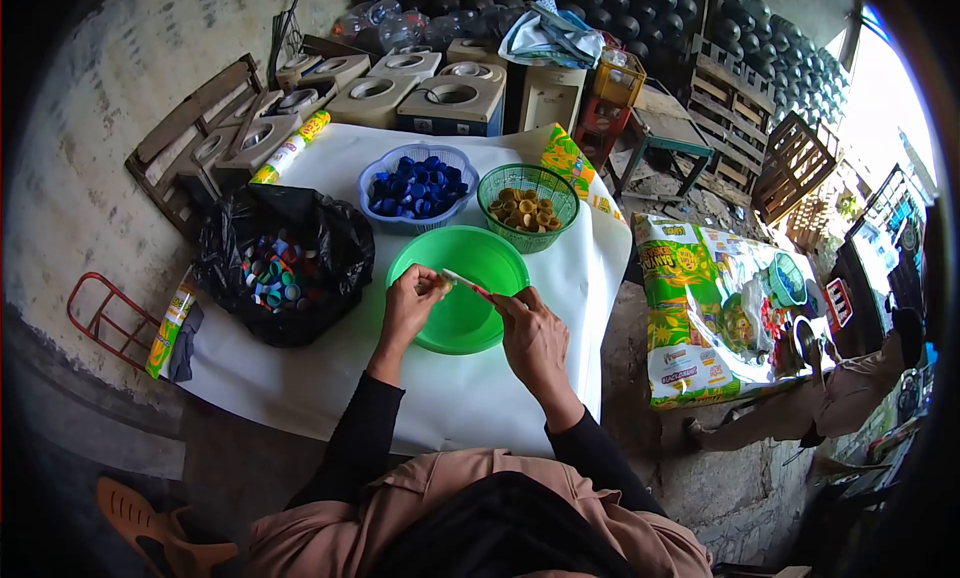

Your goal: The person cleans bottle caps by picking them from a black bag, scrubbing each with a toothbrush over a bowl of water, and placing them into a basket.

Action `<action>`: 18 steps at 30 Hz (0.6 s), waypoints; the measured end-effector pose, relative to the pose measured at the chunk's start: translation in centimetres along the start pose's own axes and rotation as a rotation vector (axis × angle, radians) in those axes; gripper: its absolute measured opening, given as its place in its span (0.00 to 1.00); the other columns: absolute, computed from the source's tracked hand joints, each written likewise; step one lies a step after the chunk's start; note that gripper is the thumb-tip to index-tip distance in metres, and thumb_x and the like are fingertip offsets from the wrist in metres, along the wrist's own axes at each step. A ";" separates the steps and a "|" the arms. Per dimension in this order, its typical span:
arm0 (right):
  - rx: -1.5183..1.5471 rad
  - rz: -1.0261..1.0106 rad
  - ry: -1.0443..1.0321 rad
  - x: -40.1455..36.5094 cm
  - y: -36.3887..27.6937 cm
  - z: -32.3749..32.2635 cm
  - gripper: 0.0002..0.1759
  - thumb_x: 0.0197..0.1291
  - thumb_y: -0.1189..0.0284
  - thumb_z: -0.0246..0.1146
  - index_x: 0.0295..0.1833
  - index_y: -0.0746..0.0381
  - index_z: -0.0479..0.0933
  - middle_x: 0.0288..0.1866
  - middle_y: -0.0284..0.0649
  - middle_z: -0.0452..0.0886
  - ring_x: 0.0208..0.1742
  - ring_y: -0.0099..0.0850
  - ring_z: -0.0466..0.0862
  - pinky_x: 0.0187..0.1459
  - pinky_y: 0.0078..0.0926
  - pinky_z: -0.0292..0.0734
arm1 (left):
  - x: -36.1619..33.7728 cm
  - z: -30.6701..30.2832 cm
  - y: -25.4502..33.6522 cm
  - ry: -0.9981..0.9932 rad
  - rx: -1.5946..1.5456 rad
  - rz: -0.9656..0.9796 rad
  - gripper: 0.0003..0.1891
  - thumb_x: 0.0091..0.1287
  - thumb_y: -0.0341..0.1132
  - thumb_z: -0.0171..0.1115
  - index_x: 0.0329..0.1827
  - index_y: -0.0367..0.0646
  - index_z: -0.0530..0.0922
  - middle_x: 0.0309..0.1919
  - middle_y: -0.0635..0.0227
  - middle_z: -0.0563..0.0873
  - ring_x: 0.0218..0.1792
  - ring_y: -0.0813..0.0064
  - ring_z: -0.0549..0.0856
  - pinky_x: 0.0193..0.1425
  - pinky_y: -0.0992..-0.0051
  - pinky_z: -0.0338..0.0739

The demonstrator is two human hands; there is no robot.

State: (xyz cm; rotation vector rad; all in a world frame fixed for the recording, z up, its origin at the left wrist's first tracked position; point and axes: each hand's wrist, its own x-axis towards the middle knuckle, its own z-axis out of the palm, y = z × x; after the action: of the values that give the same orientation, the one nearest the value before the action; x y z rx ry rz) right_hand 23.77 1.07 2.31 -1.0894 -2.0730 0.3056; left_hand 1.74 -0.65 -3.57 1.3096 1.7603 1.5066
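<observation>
Over the bright green basin (478,340), my left hand (412,300) is closed in a pinch. What it holds, if anything, is too small to make out. My right hand (532,343) grips what looks like a small knife (466,283) with a red handle, its pale tip pointing at my left fingertips. Behind the basin stand a lilac basket (380,218) of blue bottle caps (418,186) and a green basket (552,240) of yellowish-brown caps (524,210). To the left, a black plastic bag (345,243) gapes around mixed coloured caps (280,273).
White sheeting covers the table (430,408). Box-like units with round openings (455,96) line its far side. A second table (690,358) with printed wrapping stands right, a person (830,398) beside it. An orange chair (150,528) is at lower left.
</observation>
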 end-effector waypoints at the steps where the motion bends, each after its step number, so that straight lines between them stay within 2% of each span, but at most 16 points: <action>1: -0.030 0.006 -0.011 0.1 0.4 0.2 0.08 0.67 0.67 0.66 0.46 0.51 0.90 0.38 0.35 0.83 0.38 0.38 0.87 0.35 0.37 0.78 | -0.1 0.2 0.1 0.001 -0.061 -0.009 0.09 0.67 0.28 0.71 0.46 0.35 0.81 0.34 0.66 0.88 0.36 0.79 0.87 0.42 0.78 0.81; 4: -0.109 0.006 -0.023 1.0 2.2 1.9 0.09 0.66 0.68 0.66 0.47 0.50 0.90 0.37 0.35 0.82 0.38 0.37 0.86 0.35 0.38 0.77 | -0.2 0.5 0.3 0.003 -0.174 -0.021 0.10 0.68 0.28 0.69 0.48 0.34 0.81 0.34 0.66 0.88 0.36 0.79 0.87 0.43 0.78 0.81; 7: -0.270 -0.100 -0.180 1.3 3.6 3.5 0.09 0.66 0.68 0.65 0.46 0.50 0.90 0.37 0.35 0.82 0.37 0.37 0.86 0.34 0.37 0.77 | 0.1 0.5 -0.4 -0.048 -0.173 0.000 0.10 0.69 0.27 0.68 0.50 0.35 0.81 0.35 0.66 0.88 0.36 0.79 0.87 0.43 0.79 0.81; 10: -0.122 -0.073 -0.056 0.9 2.9 2.4 0.11 0.65 0.72 0.62 0.45 0.50 0.90 0.41 0.37 0.83 0.36 0.40 0.86 0.33 0.38 0.78 | 0.3 0.0 -0.6 -0.040 -0.105 -0.015 0.10 0.70 0.27 0.67 0.51 0.34 0.81 0.36 0.65 0.88 0.36 0.79 0.88 0.44 0.79 0.82; 13: -0.023 0.025 0.031 0.3 0.7 -0.2 0.10 0.65 0.72 0.64 0.46 0.50 0.89 0.42 0.36 0.83 0.37 0.39 0.86 0.34 0.38 0.79 | 0.4 -0.3 -0.6 -0.019 -0.130 -0.045 0.10 0.70 0.27 0.66 0.51 0.33 0.82 0.37 0.65 0.88 0.38 0.78 0.88 0.45 0.78 0.84; 18: -0.103 0.026 -0.039 0.1 2.2 1.0 0.10 0.64 0.71 0.65 0.47 0.49 0.89 0.42 0.34 0.83 0.38 0.37 0.86 0.36 0.38 0.80 | 0.0 -0.4 0.5 -0.079 -0.249 -0.097 0.15 0.67 0.26 0.69 0.56 0.32 0.82 0.39 0.62 0.88 0.40 0.75 0.89 0.49 0.76 0.86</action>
State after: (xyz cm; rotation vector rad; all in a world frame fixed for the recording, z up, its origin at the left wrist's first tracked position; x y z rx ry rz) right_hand 24.31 2.61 0.52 -1.1802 -2.1305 0.2368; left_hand 1.54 -0.84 -3.01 1.1270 1.5088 1.5418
